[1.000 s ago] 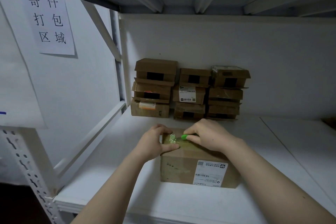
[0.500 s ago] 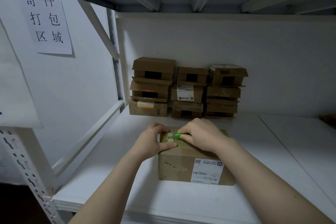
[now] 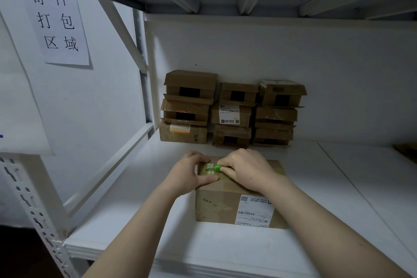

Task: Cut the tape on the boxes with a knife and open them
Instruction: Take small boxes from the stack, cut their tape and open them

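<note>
I saw the box [image 3: 225, 205] near on the shelf [image 3: 135, 221], my left hand [image 3: 187, 176] gripping its left top corner, my right hand [image 3: 248, 171] atop it holding the knife [image 3: 217, 167]. Stacked boxes [image 3: 232, 113] stood far behind it, and a paper sign [image 3: 56, 22] hung on the left.

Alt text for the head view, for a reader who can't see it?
A person's right hand holds a green knife on the taped top of a cardboard box, which the left hand steadies, on a white shelf. Stacked boxes stand behind.
</note>
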